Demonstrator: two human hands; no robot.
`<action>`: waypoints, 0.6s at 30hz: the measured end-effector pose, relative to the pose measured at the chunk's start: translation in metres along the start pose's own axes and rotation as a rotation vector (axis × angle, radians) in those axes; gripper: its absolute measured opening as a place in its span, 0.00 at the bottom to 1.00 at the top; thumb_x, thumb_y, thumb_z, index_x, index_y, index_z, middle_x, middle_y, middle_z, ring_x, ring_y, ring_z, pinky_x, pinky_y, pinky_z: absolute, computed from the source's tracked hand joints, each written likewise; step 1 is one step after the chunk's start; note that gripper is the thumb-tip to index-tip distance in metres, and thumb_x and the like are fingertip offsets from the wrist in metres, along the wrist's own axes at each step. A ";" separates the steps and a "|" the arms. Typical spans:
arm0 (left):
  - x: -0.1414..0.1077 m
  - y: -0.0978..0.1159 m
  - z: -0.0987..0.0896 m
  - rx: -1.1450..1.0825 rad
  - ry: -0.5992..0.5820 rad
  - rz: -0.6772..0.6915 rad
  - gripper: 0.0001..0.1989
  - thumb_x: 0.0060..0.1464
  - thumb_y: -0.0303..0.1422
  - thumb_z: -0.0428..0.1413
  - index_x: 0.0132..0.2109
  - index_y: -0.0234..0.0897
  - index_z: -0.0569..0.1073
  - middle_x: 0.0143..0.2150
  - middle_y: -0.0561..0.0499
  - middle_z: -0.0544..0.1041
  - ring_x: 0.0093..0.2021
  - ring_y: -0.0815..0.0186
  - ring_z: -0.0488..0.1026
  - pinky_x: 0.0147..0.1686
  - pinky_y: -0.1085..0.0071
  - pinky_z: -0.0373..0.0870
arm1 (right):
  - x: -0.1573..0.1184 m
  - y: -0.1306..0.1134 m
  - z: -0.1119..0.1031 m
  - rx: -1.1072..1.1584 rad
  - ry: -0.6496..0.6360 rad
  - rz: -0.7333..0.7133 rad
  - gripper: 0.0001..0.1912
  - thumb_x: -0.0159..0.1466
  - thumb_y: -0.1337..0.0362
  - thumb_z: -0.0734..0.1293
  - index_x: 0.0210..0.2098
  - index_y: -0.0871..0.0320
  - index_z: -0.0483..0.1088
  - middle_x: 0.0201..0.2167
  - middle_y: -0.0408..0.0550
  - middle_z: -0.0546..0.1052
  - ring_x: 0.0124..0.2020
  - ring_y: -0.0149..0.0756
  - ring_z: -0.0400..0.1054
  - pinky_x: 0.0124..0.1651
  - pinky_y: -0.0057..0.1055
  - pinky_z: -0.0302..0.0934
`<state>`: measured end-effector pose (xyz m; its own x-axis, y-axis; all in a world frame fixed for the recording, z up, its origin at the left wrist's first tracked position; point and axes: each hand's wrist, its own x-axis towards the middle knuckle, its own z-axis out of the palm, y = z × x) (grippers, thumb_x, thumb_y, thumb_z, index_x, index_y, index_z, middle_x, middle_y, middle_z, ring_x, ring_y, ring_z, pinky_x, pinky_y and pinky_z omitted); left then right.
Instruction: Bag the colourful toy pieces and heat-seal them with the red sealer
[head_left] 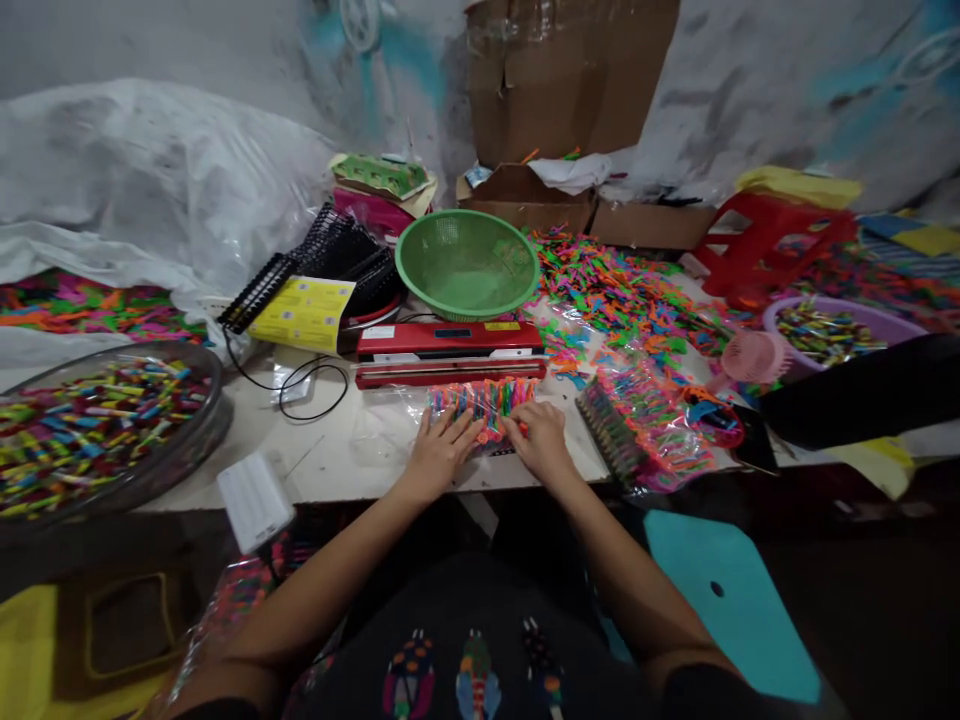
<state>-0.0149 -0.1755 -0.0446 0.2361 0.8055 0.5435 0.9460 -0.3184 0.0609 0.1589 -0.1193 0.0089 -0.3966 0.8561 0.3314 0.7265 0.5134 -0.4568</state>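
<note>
A clear plastic bag (491, 402) of slim, brightly coloured plastic pieces in a row lies at the table's front edge. My left hand (442, 452) rests on the bag's near left part, fingers stretched out and slightly apart. At its right end my right hand (541, 440) has bent fingers, with thumb and forefinger closed on the bag. Just behind the bag stands a red heat sealer (450, 348) with a long sealing bar. Filled clear bags (652, 420) with similar colourful pieces are stacked to the right of my right hand.
Behind the sealer sits a green basin (469, 265), beside a heap of loose colourful pieces (622, 300). A tub (217, 430) of small tubes is at left, near a white box (255, 500) on the edge. Rightward are a pink fan (754, 357) and purple basin (892, 318).
</note>
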 end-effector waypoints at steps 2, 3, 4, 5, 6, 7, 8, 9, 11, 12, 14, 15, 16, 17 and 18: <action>0.000 0.002 0.003 0.001 0.009 -0.025 0.18 0.57 0.31 0.50 0.54 0.46 0.68 0.54 0.47 0.71 0.54 0.53 0.66 0.56 0.48 0.55 | -0.007 -0.015 0.002 0.066 0.059 -0.061 0.12 0.63 0.62 0.61 0.26 0.58 0.70 0.31 0.46 0.75 0.36 0.36 0.63 0.43 0.35 0.50; 0.000 0.002 0.003 -0.004 0.022 -0.024 0.18 0.57 0.30 0.50 0.54 0.45 0.69 0.54 0.46 0.71 0.54 0.53 0.67 0.55 0.48 0.56 | -0.010 -0.022 0.002 0.110 0.057 -0.116 0.11 0.63 0.62 0.61 0.27 0.58 0.70 0.32 0.46 0.75 0.37 0.35 0.64 0.43 0.35 0.51; 0.000 0.001 0.002 -0.015 0.042 -0.012 0.17 0.56 0.30 0.50 0.53 0.43 0.69 0.53 0.46 0.72 0.54 0.53 0.67 0.55 0.49 0.57 | -0.013 -0.028 0.001 0.159 0.042 -0.180 0.11 0.63 0.63 0.61 0.28 0.57 0.70 0.33 0.46 0.75 0.38 0.35 0.65 0.44 0.35 0.52; -0.001 -0.001 0.000 -0.034 0.071 0.004 0.17 0.56 0.29 0.50 0.52 0.42 0.70 0.52 0.47 0.73 0.53 0.54 0.68 0.54 0.51 0.59 | -0.016 -0.031 0.000 0.209 0.040 -0.238 0.10 0.63 0.63 0.61 0.28 0.57 0.70 0.34 0.45 0.75 0.38 0.34 0.66 0.45 0.35 0.53; -0.002 -0.005 -0.003 -0.060 0.106 0.021 0.15 0.56 0.29 0.50 0.50 0.40 0.71 0.50 0.47 0.75 0.51 0.56 0.69 0.54 0.53 0.60 | -0.019 -0.030 -0.003 0.257 0.072 -0.273 0.09 0.63 0.63 0.61 0.29 0.57 0.70 0.34 0.45 0.76 0.39 0.34 0.66 0.46 0.35 0.54; -0.004 -0.009 -0.007 -0.094 0.142 0.034 0.14 0.56 0.28 0.50 0.48 0.39 0.72 0.47 0.48 0.76 0.49 0.59 0.71 0.53 0.57 0.61 | -0.022 -0.024 -0.007 0.304 0.156 -0.265 0.09 0.63 0.63 0.61 0.29 0.57 0.70 0.34 0.45 0.75 0.39 0.33 0.67 0.47 0.35 0.55; -0.007 -0.014 -0.012 -0.131 0.174 0.042 0.12 0.56 0.28 0.50 0.46 0.38 0.73 0.44 0.48 0.78 0.46 0.62 0.72 0.53 0.60 0.62 | -0.026 -0.013 -0.010 0.348 0.292 -0.205 0.09 0.63 0.62 0.61 0.30 0.57 0.69 0.33 0.46 0.75 0.38 0.33 0.67 0.46 0.35 0.57; -0.010 -0.021 -0.017 -0.173 0.196 0.051 0.10 0.56 0.28 0.50 0.44 0.38 0.74 0.40 0.50 0.78 0.43 0.65 0.74 0.52 0.63 0.63 | -0.029 0.002 -0.013 0.388 0.455 -0.095 0.09 0.63 0.60 0.61 0.30 0.58 0.69 0.32 0.47 0.74 0.37 0.34 0.67 0.44 0.34 0.59; -0.019 -0.036 -0.028 -0.263 0.207 0.056 0.08 0.56 0.27 0.50 0.39 0.38 0.73 0.36 0.51 0.78 0.40 0.68 0.74 0.52 0.65 0.63 | -0.037 0.041 -0.014 0.456 0.677 0.211 0.12 0.61 0.56 0.61 0.32 0.59 0.67 0.28 0.47 0.72 0.31 0.33 0.67 0.38 0.32 0.62; -0.023 -0.046 -0.031 -0.294 0.218 0.031 0.06 0.56 0.28 0.51 0.39 0.38 0.73 0.36 0.51 0.78 0.41 0.67 0.74 0.53 0.64 0.63 | -0.040 0.060 -0.011 0.484 0.653 0.370 0.14 0.60 0.54 0.61 0.33 0.60 0.66 0.26 0.46 0.71 0.27 0.32 0.66 0.33 0.31 0.62; -0.028 -0.067 -0.035 -0.294 0.296 -0.132 0.07 0.54 0.32 0.52 0.41 0.37 0.71 0.44 0.46 0.76 0.50 0.62 0.70 0.56 0.60 0.59 | -0.044 0.092 0.002 0.519 0.360 0.649 0.16 0.58 0.52 0.61 0.32 0.61 0.66 0.23 0.45 0.71 0.21 0.29 0.64 0.26 0.27 0.61; -0.029 -0.078 -0.034 -0.265 0.349 -0.269 0.12 0.53 0.35 0.54 0.44 0.36 0.70 0.50 0.41 0.72 0.56 0.58 0.65 0.58 0.56 0.55 | -0.044 0.103 0.011 0.524 0.178 0.745 0.16 0.57 0.52 0.61 0.31 0.61 0.67 0.22 0.46 0.71 0.19 0.28 0.63 0.23 0.26 0.60; -0.028 -0.090 -0.032 -0.232 0.395 -0.424 0.19 0.51 0.38 0.55 0.49 0.34 0.67 0.57 0.37 0.66 0.60 0.55 0.59 0.59 0.53 0.52 | -0.042 0.109 0.022 0.522 0.027 0.810 0.15 0.57 0.54 0.61 0.29 0.61 0.67 0.21 0.46 0.71 0.17 0.27 0.62 0.21 0.24 0.59; -0.026 -0.100 -0.028 -0.219 0.412 -0.573 0.27 0.48 0.41 0.56 0.53 0.32 0.64 0.61 0.35 0.60 0.63 0.52 0.54 0.60 0.51 0.49 | -0.039 0.112 0.033 0.516 -0.079 0.848 0.14 0.57 0.55 0.61 0.27 0.61 0.67 0.19 0.45 0.71 0.16 0.26 0.61 0.19 0.23 0.57; -0.023 -0.109 -0.023 -0.251 0.382 -0.699 0.34 0.46 0.43 0.57 0.57 0.32 0.60 0.62 0.34 0.57 0.63 0.50 0.52 0.59 0.51 0.50 | -0.034 0.111 0.043 0.506 -0.143 0.862 0.13 0.56 0.57 0.61 0.26 0.61 0.67 0.17 0.44 0.70 0.14 0.26 0.60 0.18 0.22 0.56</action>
<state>-0.1289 -0.1714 -0.0443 -0.5216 0.6479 0.5552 0.7582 0.0537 0.6498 0.2293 -0.0884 -0.0884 0.0633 0.9293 -0.3637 0.4868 -0.3469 -0.8017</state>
